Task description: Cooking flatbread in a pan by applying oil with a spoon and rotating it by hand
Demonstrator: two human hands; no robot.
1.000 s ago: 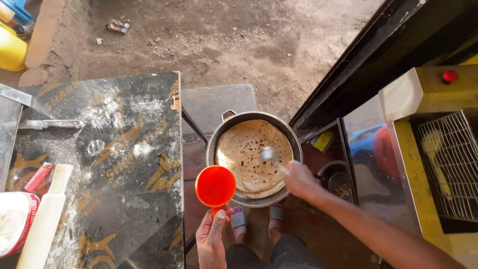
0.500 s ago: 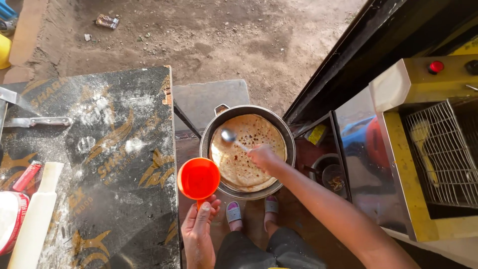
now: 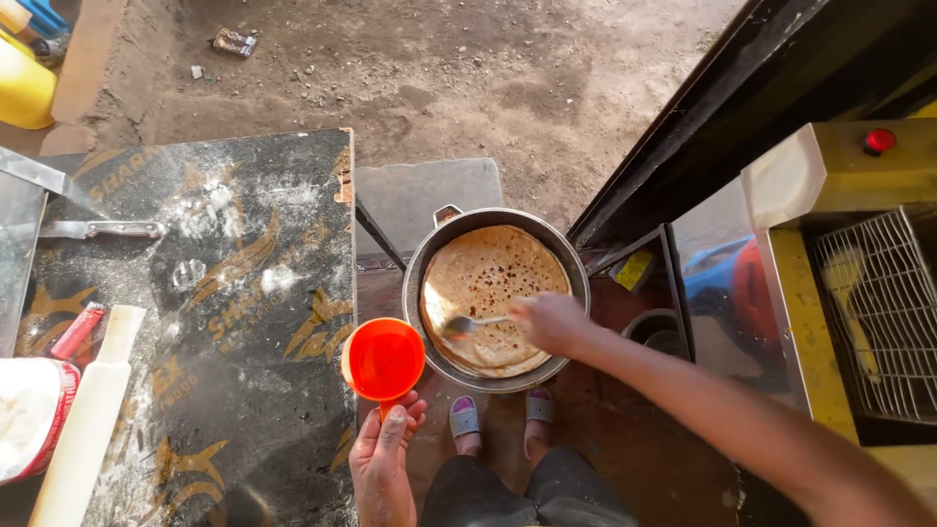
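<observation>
Nearest, the left hand [image 3: 383, 457] grips an orange cup [image 3: 383, 359] by its handle beside the pan [image 3: 496, 298]. The right hand [image 3: 549, 322], closed round a spoon [image 3: 470, 324], has swept from the flatbread's [image 3: 493, 293] far side to its near edge — spreading seems well along. Beyond, a floured board [image 3: 205, 312].

Warm, low sunlight enters from about 2 o'clock, brightening the dirt ground [image 3: 468, 88] at 12 o'clock and the yellow cabinet [image 3: 859, 176] at 3 o'clock. The floured board [image 3: 195, 322] at 9 o'clock lies in softer shade. Edges bow slightly; focus stays sharp.
</observation>
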